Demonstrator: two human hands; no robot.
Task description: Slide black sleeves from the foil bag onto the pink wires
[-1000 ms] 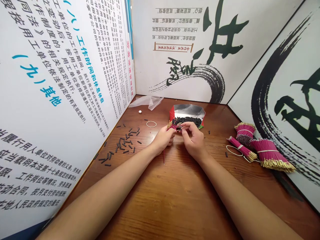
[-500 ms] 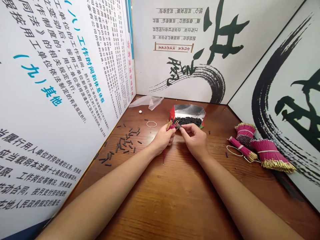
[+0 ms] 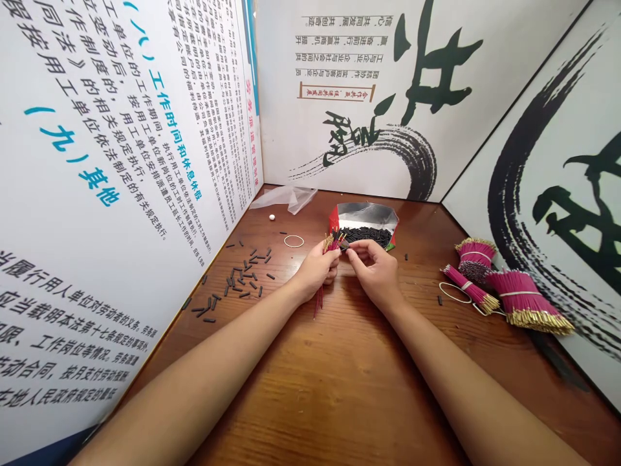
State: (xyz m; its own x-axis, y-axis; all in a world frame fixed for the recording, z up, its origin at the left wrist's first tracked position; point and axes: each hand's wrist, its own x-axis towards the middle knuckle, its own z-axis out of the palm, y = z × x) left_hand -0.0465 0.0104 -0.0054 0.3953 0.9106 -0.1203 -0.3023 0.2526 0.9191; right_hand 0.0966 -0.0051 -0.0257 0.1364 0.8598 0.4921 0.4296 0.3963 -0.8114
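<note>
My left hand point(image 3: 319, 270) is closed around a small bunch of magenta wires point(image 3: 331, 244); their gold-coloured metal ends stick up above the fist and a few thin tails hang below it. Close beside it, my right hand point(image 3: 377, 270) pinches a small black sleeve point(image 3: 344, 246) between thumb and fingertips, right against the wire ends. Whether a wire sits inside that sleeve is too small to tell. Just behind both hands lies an opened foil-lined bag point(image 3: 361, 212), holding a heap of black sleeves point(image 3: 369, 237).
Loose black sleeves point(image 3: 245, 278) are scattered at the left, near a rubber band point(image 3: 294, 241), a small white object point(image 3: 272, 217) and a clear plastic bag point(image 3: 286, 196). Banded magenta wire bundles point(image 3: 521, 294) lie at the right. Printed panels point(image 3: 349, 149) enclose the wooden table point(image 3: 310, 388).
Both hands stay almost in place, with slight finger movement. The wire tails under my left fist have shifted a little to the left.
</note>
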